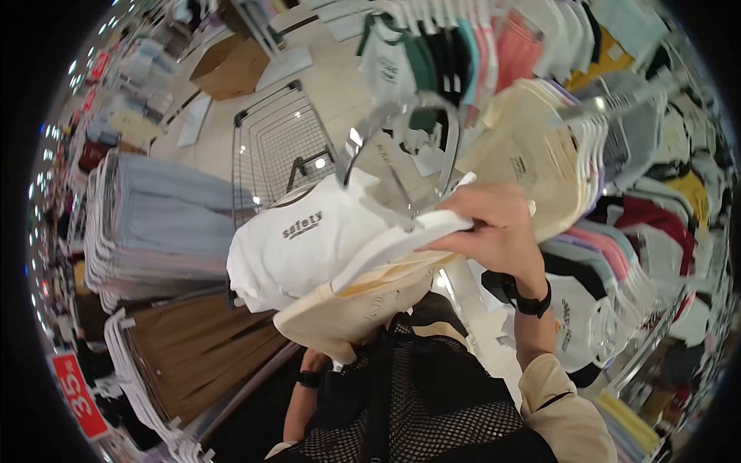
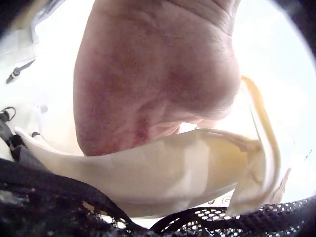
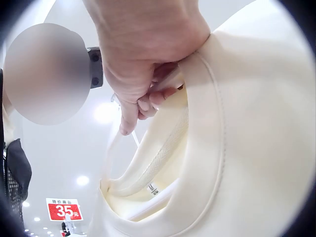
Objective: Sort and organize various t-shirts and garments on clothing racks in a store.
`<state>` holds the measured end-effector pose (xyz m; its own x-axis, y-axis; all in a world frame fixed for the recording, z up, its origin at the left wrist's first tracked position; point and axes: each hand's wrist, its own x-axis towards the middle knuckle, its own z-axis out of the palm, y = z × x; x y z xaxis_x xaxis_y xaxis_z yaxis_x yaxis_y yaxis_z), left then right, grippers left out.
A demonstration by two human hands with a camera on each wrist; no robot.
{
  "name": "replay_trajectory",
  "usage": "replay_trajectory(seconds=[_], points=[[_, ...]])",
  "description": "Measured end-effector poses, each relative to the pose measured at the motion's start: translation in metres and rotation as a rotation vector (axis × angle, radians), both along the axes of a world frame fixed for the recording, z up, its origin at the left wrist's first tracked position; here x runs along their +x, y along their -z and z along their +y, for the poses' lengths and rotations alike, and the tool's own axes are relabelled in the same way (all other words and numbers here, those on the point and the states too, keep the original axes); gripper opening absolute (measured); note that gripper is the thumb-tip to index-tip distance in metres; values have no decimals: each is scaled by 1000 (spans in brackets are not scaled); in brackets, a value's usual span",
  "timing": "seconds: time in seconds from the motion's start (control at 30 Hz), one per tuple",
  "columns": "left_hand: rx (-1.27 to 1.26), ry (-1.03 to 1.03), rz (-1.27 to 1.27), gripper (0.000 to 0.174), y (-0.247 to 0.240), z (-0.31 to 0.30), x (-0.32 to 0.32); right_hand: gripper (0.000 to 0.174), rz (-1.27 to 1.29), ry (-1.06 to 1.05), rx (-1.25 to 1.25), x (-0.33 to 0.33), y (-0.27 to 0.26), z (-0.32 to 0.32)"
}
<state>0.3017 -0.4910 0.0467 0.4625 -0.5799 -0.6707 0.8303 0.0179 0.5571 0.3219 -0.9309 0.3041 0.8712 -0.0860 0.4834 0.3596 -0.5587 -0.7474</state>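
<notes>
In the head view my right hand (image 1: 494,224) grips a white hanger (image 1: 401,243) at the neck of a cream shirt (image 1: 347,309). Beyond it, against the cream one, is a white shirt (image 1: 285,251) printed "safety". The right wrist view shows the right hand (image 3: 148,64) with curled fingers at the collar of the cream shirt (image 3: 256,128). My left hand (image 1: 315,359) is low, mostly hidden beneath the cream shirt. In the left wrist view its palm (image 2: 158,79) is above cream cloth (image 2: 173,168), which hides the fingers.
A wire shopping cart (image 1: 282,139) stands ahead. Blue trousers (image 1: 170,204) and brown trousers (image 1: 201,355) hang at the left. Racks of cream shirts (image 1: 525,147) and other tops are on the right. A cardboard box (image 1: 230,68) lies on the floor farther off.
</notes>
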Motion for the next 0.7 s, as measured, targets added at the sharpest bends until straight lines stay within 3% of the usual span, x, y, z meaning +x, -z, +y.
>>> replay_trajectory(seconds=[0.17,0.37,0.43,0.47,0.57,0.6,0.7], points=[[46,-242,-76,79,23,76,8,31,187,-49,68,103,-17,81],[145,-464,-241,77,63,154,41,33,289,-157,-91,235,16,154],[151,-530,-311,76,66,158,62,36,313,-171,-128,277,36,168],[130,-591,-351,67,58,149,77,37,321,-173,-179,300,53,172],[133,-556,-404,62,12,133,114,41,364,-156,-337,351,125,168],[193,-403,-463,55,17,141,123,43,388,-150,-398,360,154,165],[358,-242,-517,45,16,134,130,53,436,-137,-625,356,236,152]])
